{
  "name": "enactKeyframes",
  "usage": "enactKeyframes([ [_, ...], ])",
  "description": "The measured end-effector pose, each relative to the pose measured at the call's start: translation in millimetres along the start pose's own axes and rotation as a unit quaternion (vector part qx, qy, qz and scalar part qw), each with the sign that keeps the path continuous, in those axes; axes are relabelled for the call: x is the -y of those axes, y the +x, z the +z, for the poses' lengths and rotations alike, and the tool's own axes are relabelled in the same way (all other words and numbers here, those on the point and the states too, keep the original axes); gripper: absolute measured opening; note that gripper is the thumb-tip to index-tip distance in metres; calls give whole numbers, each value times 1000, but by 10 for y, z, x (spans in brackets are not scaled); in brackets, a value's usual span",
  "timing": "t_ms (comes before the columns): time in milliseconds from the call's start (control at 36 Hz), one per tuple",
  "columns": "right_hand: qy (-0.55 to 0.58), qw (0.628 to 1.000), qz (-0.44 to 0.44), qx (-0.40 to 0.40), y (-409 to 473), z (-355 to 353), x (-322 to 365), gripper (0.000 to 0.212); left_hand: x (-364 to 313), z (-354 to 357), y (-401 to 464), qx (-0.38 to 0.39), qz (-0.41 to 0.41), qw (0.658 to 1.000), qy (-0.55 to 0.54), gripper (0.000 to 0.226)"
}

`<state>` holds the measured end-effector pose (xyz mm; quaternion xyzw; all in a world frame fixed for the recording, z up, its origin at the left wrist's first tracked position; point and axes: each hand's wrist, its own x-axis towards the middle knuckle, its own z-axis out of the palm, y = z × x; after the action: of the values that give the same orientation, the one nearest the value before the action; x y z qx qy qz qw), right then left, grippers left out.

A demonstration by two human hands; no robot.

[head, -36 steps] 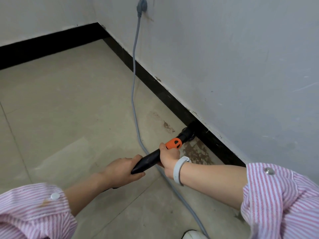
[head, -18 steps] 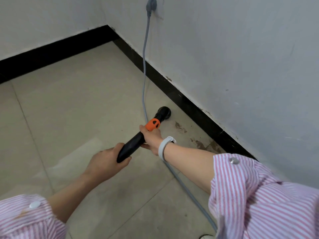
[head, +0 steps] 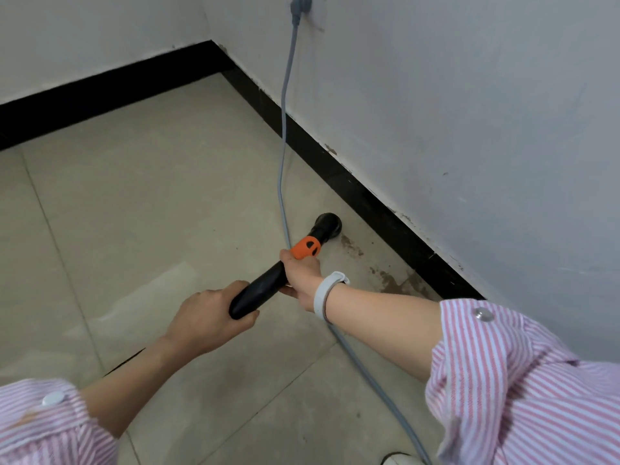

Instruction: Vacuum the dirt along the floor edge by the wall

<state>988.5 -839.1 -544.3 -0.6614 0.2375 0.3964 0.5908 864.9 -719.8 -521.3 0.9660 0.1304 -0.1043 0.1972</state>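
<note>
A black vacuum wand with an orange collar slants from my hands down to the floor. Its round black nozzle sits on the tile a little away from the black skirting. My left hand grips the wand's near end. My right hand, with a white wristband, grips the wand just below the orange collar. Brown dirt patches lie on the floor by the skirting, to the right of the nozzle.
A grey cable hangs from a wall plug, runs down past the nozzle and passes under my right arm toward the bottom edge. White walls meet at a corner far left. A white shoe tip shows at the bottom.
The nozzle has moved from the skirting at the dirt patch out to the left along the floor, and the view has shifted so the dirt patches now lie to its right.
</note>
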Motion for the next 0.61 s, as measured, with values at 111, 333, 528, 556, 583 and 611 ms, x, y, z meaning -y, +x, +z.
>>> enactKeyframes([
  [111, 1, 1000, 1, -23, -50, -141, -143, 46, -44, 103, -60, 14, 30, 999, 7, 44],
  [333, 11, 998, 10, -55, -196, -339, -311, 18, -146, 138, -120, 37, 72, 996, 30, 35],
  [528, -48, 993, 4, -105, -324, -537, -665, 22, -207, 330, -282, 75, 123, 988, 56, 72],
  [556, -55, 992, 4, -113, -347, -564, -700, 23, -222, 352, -305, 83, 125, 987, 56, 73],
  [583, -58, 991, 3, -120, -364, -586, -723, 23, -240, 364, -321, 91, 127, 986, 55, 70],
  [611, -55, 990, 3, -127, -383, -595, -730, 24, -262, 361, -325, 98, 127, 985, 56, 62],
])
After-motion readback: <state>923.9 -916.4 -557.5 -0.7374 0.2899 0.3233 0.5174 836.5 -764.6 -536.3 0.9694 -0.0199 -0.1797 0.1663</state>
